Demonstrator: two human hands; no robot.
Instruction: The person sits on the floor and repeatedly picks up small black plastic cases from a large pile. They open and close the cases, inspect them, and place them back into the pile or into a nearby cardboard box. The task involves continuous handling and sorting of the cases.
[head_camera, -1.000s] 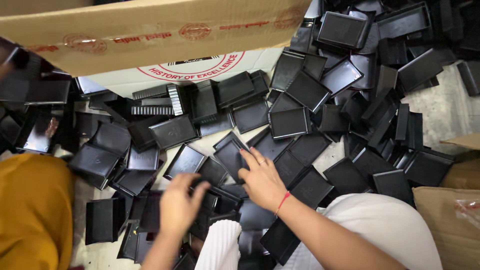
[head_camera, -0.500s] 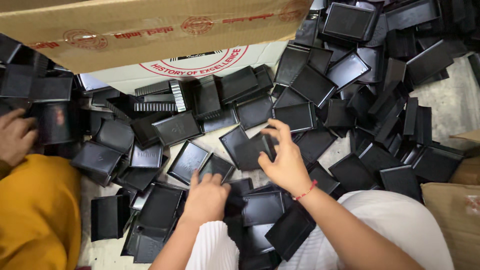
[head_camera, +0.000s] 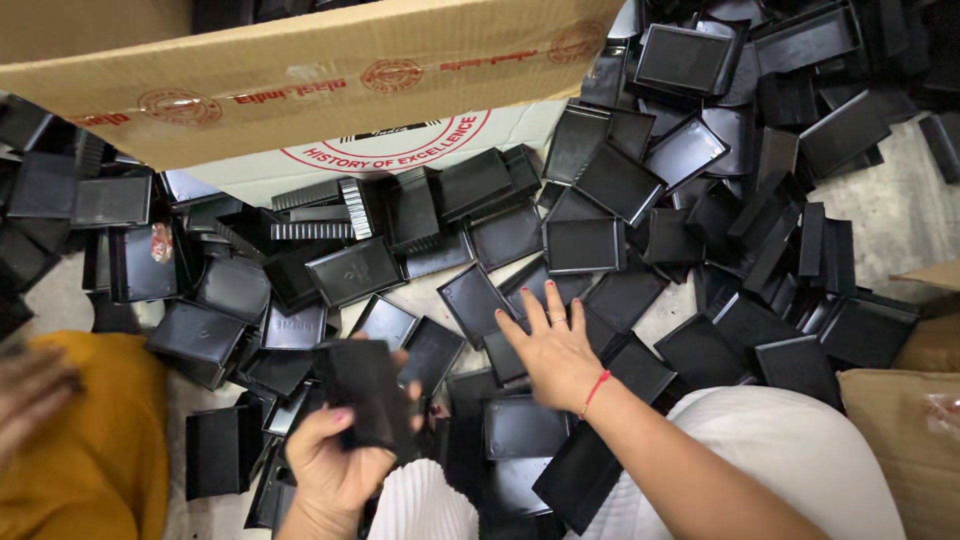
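A heap of several black plastic trays (head_camera: 620, 185) covers the floor in front of me. My left hand (head_camera: 335, 460) grips one black tray (head_camera: 362, 392) and holds it up off the heap. My right hand (head_camera: 548, 348), with a red thread at the wrist, lies flat with fingers spread on the trays near the middle; it touches them but holds none. White cloth covers my lap (head_camera: 790, 440) under the right forearm.
A cardboard box flap (head_camera: 300, 80) hangs over the top of the view, a white printed carton (head_camera: 400, 150) under it. Another person in yellow cloth (head_camera: 80, 440) sits at the left, one hand (head_camera: 30, 395) blurred. A brown package (head_camera: 915, 430) lies at the right edge.
My left hand has picked up a black tray and raised it. My right hand has slid back down from the far trays toward me and flattened out.
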